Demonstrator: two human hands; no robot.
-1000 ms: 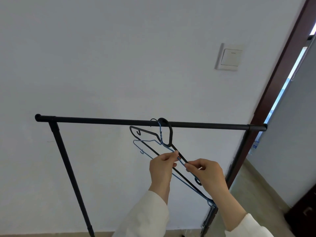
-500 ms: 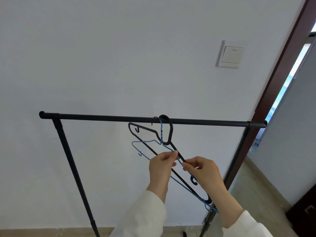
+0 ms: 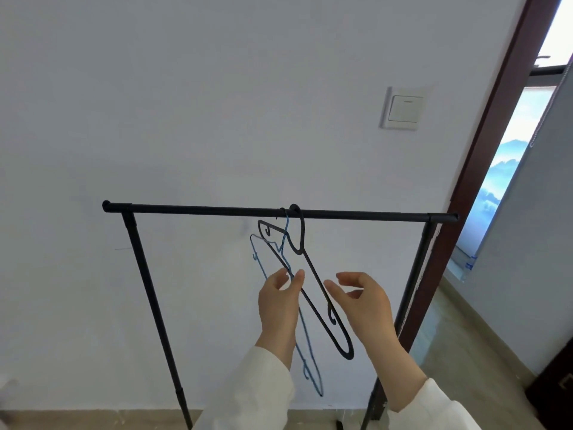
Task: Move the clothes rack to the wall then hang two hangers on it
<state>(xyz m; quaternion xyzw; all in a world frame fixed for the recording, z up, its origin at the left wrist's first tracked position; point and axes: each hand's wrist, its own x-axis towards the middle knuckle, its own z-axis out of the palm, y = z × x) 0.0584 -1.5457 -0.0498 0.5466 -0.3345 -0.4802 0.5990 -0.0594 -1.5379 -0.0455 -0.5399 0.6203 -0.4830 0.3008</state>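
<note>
Loosely, black hanger [image 3: 313, 283] hangs between both open hands.

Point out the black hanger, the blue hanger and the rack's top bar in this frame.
black hanger [image 3: 313, 271], head view, on its upper arm.
blue hanger [image 3: 310, 358], head view, on its thin lower wire.
top bar [image 3: 201, 209], head view, on its left half.

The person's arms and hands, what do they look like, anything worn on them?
Both the left hand and the right hand are bare: no gloves, rings or watch visible. Each forearm wears a long, loose cream-white sleeve ending just below the wrist.
</note>
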